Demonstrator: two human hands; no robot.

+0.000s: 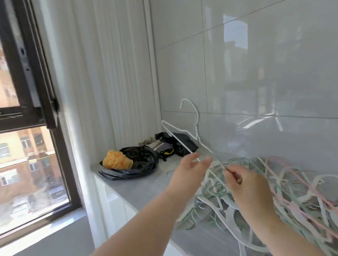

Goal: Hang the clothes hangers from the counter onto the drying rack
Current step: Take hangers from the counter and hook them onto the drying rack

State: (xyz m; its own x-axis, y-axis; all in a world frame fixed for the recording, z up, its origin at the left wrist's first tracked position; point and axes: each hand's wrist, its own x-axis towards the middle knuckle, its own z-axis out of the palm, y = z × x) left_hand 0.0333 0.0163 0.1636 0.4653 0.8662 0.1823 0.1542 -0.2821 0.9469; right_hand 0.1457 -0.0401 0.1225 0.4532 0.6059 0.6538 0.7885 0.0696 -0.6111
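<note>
Fingers [231,173] of my right hand [248,186] were curled in a pinch on the lower end of a white wire hanger [196,128], which was lifted clear of the counter [142,189], hook uppermost before the tiled wall [261,49]. My left hand [188,171] reached in just beside the hanger's bar, fingers straight and holding nothing; whether they touched the wire I could not tell. A tangled heap of hangers [291,188], green, white and pink, lay on the counter under my right hand, with a black bag [140,164] and orange mesh puff [116,159] at the far end.
</note>
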